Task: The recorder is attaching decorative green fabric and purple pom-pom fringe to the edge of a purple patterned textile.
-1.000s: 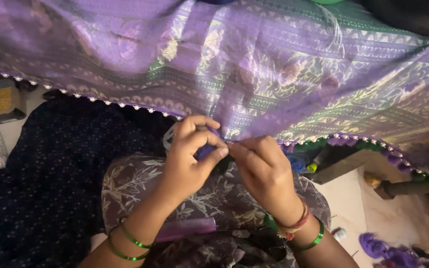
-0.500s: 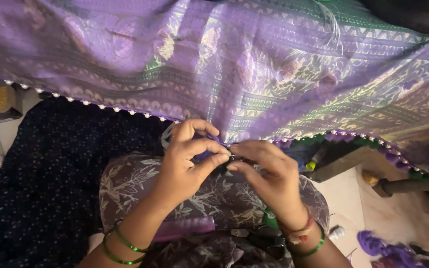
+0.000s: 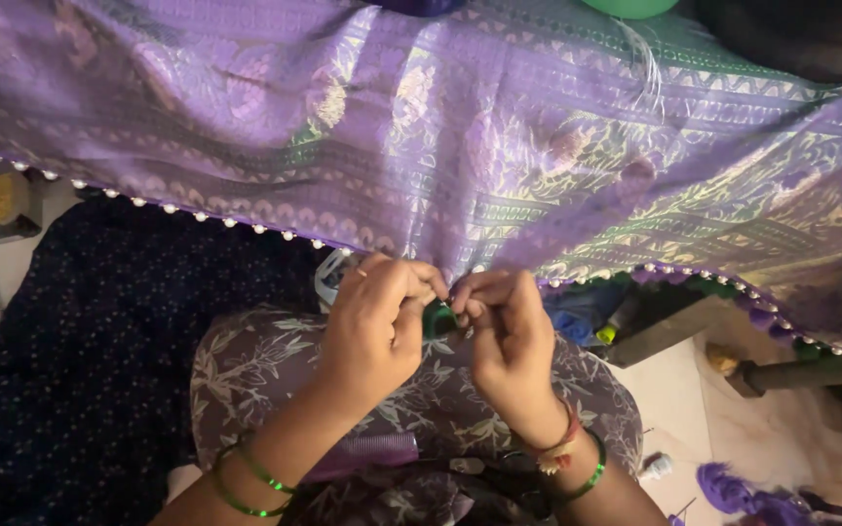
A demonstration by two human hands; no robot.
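A wide purple brocade cloth [image 3: 499, 146] with a green woven border and a row of small white beads along its edge hangs across the upper part of the view. My left hand [image 3: 377, 326] and my right hand [image 3: 509, 336] meet at the cloth's lower edge, fingers pinched together. Between the fingertips sits a small green tassel [image 3: 438, 319] at the hem. Both wrists wear green bangles, and the right wrist also has a red thread.
A dark dotted fabric [image 3: 80, 370] lies at the left. My lap is covered by a floral grey garment [image 3: 275, 360]. Purple thread tufts [image 3: 747, 492] lie on the pale floor at lower right, beside a wooden frame leg [image 3: 791, 375].
Both hands have stayed at the hem and shifted slightly right and down. The fingers have closed tighter around the green tassel, which now shows between them.
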